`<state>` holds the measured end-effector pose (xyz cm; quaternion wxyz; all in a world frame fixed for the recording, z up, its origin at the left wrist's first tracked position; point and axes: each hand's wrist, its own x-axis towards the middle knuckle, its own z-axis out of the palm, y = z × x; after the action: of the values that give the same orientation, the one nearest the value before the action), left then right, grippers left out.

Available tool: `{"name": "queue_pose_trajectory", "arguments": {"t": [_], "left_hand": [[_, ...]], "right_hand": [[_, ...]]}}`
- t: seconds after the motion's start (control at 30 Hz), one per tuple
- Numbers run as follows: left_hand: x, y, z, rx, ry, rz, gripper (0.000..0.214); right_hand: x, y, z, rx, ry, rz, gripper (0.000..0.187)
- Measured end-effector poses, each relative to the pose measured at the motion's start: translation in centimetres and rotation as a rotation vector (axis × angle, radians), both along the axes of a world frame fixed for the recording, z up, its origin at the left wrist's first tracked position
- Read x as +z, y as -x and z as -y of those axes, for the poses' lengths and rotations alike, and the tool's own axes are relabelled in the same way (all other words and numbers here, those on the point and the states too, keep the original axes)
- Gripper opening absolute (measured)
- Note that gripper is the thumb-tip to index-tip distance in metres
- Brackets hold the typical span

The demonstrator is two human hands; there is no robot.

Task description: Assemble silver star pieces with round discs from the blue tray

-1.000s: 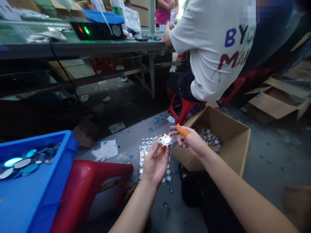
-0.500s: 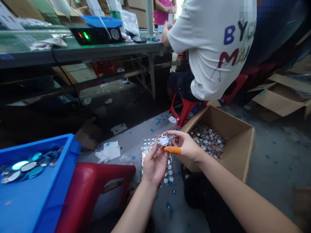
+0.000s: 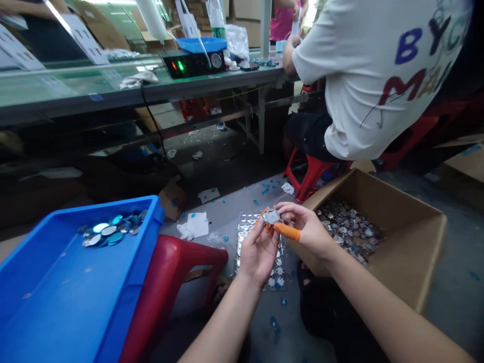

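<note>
Between my two hands is a small white and silvery piece point(image 3: 271, 217) with a thin reddish wire at its top; its exact kind is too small to make out. My left hand point(image 3: 259, 252) grips it from below, thumb and fingers closed at its left edge. From the right, my right hand point(image 3: 304, 227) pinches the same piece, with an orange finger cot point(image 3: 287, 232) on one finger. Orange also shows behind the piece at the left fingers. Below the hands, a clear plastic tray point(image 3: 279, 275) of silvery star-shaped pieces lies on the floor.
A cardboard box point(image 3: 408, 257) with many small silvery pieces stands right. At left, a blue bin point(image 3: 75, 282) holding round mirror-like discs point(image 3: 109, 230) rests by a red stool point(image 3: 170, 267). A seated person in a white shirt point(image 3: 355, 75) is ahead, beside a long workbench point(image 3: 113, 96).
The view has swung left, so the scene sits farther right and more of the blue bin shows. Both hands keep hold of the small piece, which looks more tilted.
</note>
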<state>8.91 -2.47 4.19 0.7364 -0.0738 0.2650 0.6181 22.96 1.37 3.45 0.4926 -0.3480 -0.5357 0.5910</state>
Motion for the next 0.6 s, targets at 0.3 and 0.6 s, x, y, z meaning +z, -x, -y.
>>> {"name": "queue_pose_trajectory", "arguments": {"t": [0.3,0.6], "left_hand": [[-0.2,1.2,-0.1,-0.057,-0.106,-0.028,0.026],[0.1,1.4,-0.1,-0.142,-0.139,-0.020,0.034]], "right_hand": [[0.9,0.2,-0.4,0.088,0.078,0.027,0.067],[1.0,-0.3,-0.7,0.203,0.087,-0.074,0.054]]}}
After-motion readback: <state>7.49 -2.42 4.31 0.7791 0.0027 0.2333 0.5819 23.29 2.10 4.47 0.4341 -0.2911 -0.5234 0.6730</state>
